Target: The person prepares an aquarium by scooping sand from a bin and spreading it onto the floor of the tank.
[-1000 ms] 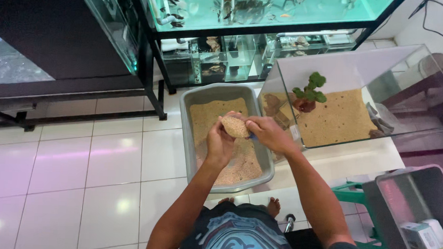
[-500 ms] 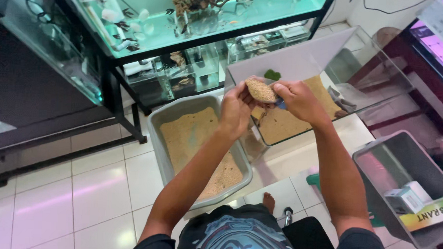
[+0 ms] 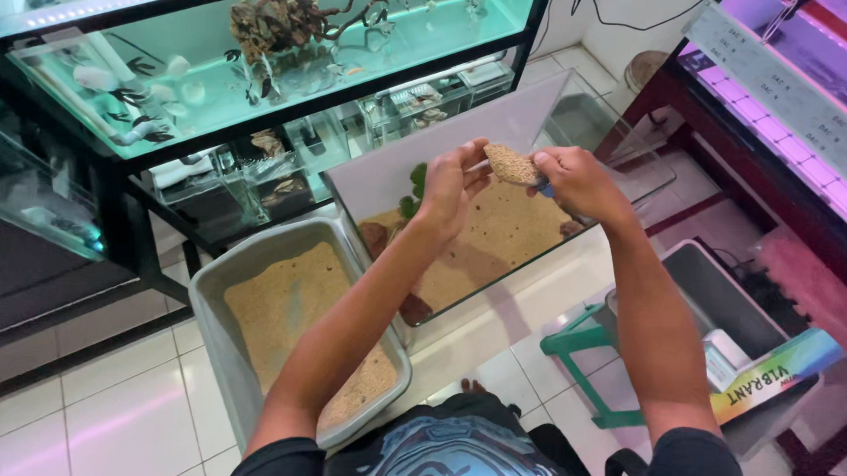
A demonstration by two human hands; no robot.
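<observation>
Sand, heaped on a small blue scoop, now sits over the glass tank; a second ago the same heap was held above the grey tub, so the load has crossed from one container to the other and hangs above the tank's sandy floor. That puts the sand where it can be tipped in, though none is falling in this frame.

Right hand has its grip clamped on the scoop's handle, fingers curled round it. Left hand is at the scoop's far edge, fingers together and touching the heap as if to steady or shield it; it holds nothing of its own.

The glass tank stands tilted toward the person and holds a layer of sand, a few dark reddish stones at the side nearer the grey tub, and a small green plant just under the left hand. Beside the tank, the grey tub is partly filled with the same pale sand. Beyond the tank a large lit aquarium holds water, driftwood and fish. On the tank's other side a dark bin rests on a green stool, with a small white box inside.
</observation>
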